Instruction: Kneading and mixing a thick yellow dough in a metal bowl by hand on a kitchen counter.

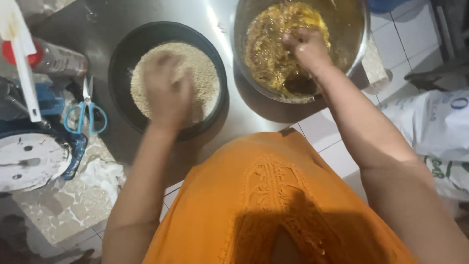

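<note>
Head view looks down on a steel counter (pixel 215 22). The left hand (pixel 166 90), blurred, is pressed fingers-down into pale dry crumbs (pixel 205 73) filling a round black pan (pixel 122 54); whether it grips any cannot be told. The right hand (pixel 307 48) is sunk in a wet yellow-brown mixture (pixel 268 49) inside a round shiny metal bowl (pixel 351 44), fingers curled into the mass. Blue-handled scissors (pixel 87 110) lie left of the pan, near a red-capped bottle (pixel 46 58).
</note>
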